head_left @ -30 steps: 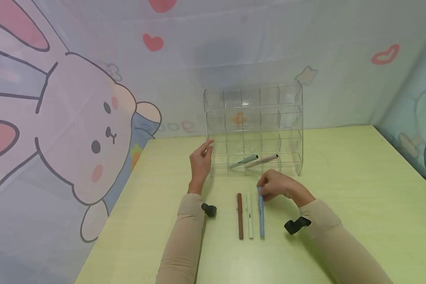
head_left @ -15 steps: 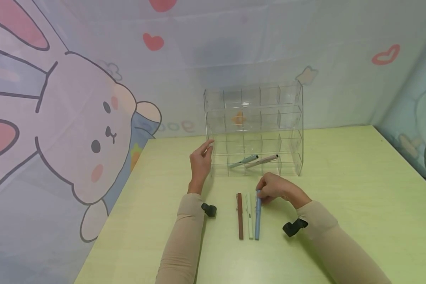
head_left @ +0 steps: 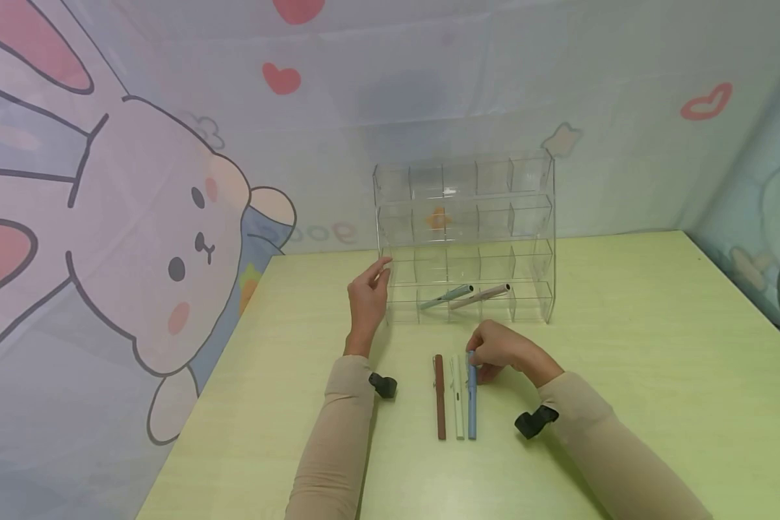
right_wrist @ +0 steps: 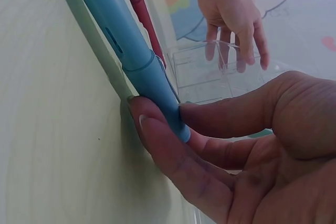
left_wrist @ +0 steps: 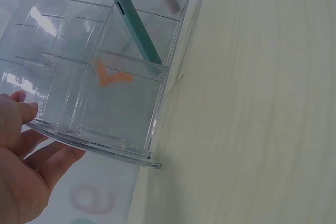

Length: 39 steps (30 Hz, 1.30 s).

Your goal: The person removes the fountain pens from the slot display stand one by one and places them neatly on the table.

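Observation:
Between thumb and fingertips, my right hand [head_left: 503, 348] pinches the capped end of a blue pen [right_wrist: 113, 30], which lies along the table. To its left, a pale green-white pen [head_left: 458, 397] and a brown-red pen [head_left: 440, 397] lie parallel to it. My left hand [left_wrist: 26, 161] holds the side panel of a clear acrylic display rack [left_wrist: 121, 108], thumb on one face and fingers on the other. A green pen [left_wrist: 131, 22] and a pinkish pen [head_left: 481, 296] lean aslant in the rack's bottom row.
The light yellow-green table [head_left: 637, 347] carries everything. Behind the rack hangs a pale printed cloth [head_left: 468, 87] with a rabbit and hearts. Small black wrist cameras [head_left: 383, 385] sit on both sleeves.
My right hand has shifted the blue pen leftward and slightly towards me, close beside the pale pen. The left hand has stayed at the rack.

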Tool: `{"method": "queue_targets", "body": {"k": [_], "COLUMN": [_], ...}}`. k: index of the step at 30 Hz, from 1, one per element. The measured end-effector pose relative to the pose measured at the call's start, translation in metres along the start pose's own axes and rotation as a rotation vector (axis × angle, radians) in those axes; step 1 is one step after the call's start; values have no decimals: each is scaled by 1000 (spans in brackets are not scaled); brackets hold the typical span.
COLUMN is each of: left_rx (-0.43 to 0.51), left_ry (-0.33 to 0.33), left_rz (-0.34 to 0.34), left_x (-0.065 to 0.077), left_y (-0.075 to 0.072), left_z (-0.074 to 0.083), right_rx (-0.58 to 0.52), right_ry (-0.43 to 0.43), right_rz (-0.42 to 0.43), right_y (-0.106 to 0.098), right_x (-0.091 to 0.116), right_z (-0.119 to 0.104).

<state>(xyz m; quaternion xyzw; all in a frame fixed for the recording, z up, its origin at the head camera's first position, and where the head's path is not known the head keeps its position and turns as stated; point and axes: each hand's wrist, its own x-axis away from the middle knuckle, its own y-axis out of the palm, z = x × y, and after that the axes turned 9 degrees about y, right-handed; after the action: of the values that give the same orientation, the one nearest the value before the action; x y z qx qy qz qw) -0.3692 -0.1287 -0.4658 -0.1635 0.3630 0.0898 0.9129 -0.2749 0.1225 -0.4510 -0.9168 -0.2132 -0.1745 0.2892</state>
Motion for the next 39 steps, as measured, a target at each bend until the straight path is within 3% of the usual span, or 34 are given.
{"method": "queue_targets", "body": {"k": [18,39], "left_rx": [-13,2], "left_ry": [-18,-44], "left_rz": [-8,-18], "left_x": [1,1], "left_y": [-1,0], "left_z": [1,-2], "right_rx": [150,161], "right_ry": [-33,-100], "right_rz": [37,56], "right_y": [7,8], "right_x": [0,-1], "right_z": [-3,0]}}
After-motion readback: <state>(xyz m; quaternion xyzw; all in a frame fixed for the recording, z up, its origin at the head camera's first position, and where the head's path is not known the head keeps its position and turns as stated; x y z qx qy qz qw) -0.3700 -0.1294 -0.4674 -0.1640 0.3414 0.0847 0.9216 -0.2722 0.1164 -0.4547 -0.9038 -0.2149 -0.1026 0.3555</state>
